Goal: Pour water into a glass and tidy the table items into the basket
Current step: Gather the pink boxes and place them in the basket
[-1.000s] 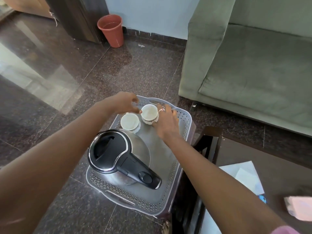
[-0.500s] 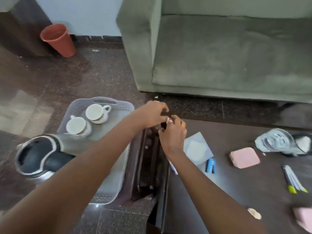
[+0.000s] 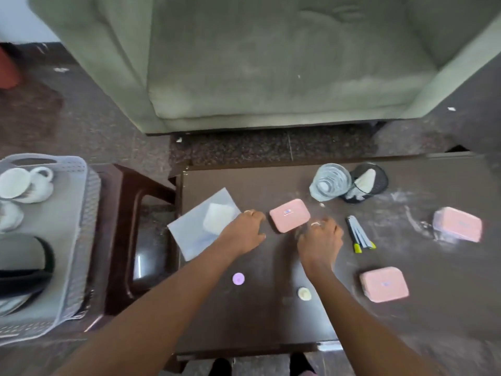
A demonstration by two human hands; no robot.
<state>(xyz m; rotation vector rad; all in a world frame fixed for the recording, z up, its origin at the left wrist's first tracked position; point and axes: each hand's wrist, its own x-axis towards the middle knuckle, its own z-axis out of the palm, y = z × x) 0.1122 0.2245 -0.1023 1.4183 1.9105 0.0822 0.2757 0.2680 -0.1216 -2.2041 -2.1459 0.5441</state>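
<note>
A grey plastic basket at the left holds white cups and a black-lidded steel kettle. On the dark brown table a clear glass stands at the back. A pink box lies between my hands. My left hand rests just left of it, over the edge of a sheet of paper. My right hand hovers at the box's right. Both hands have their fingers curled downward and hidden; nothing shows in them.
A black mesh holder stands beside the glass. Pens, two more pink boxes, a purple disc and a cream disc lie on the table. A green sofa stands behind. A dark stool carries the basket.
My view has swung right from the basket to the table. Both hands left the cups, met at the table's corner, then came apart on either side of the pink box.
</note>
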